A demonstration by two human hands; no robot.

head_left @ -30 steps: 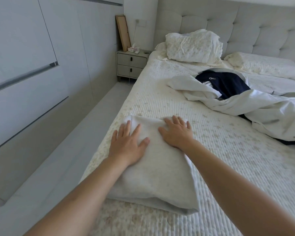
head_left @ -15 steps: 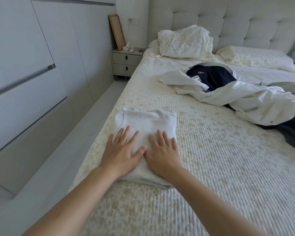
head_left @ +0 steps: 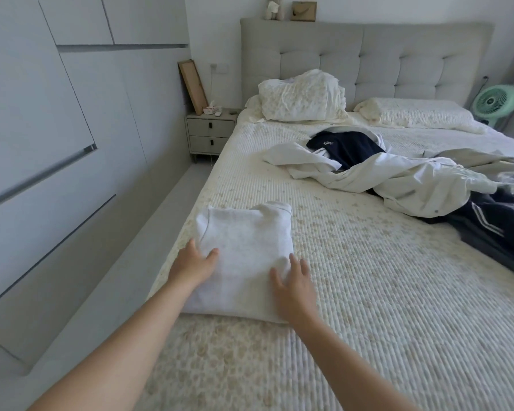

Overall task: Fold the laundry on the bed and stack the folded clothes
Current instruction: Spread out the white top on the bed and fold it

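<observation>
Head view: folded white top (head_left: 245, 256) lies near the bed's (head_left: 368, 292) left edge. Left hand (head_left: 194, 265) rests on its left side, fingers relaxed, thumb on top. Right hand (head_left: 294, 287) lies flat on its near right corner, fingers straight, gripping nothing. Unfolded white and navy clothes (head_left: 398, 176) are piled well apart, toward the bed's right edge.

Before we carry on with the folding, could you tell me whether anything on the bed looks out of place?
Nothing looks damaged or spilled. The folded white garment lies square near the bed's left edge, between both hands. Only the unfolded pile stands out: white clothes and dark ones tangled across the middle.
</observation>
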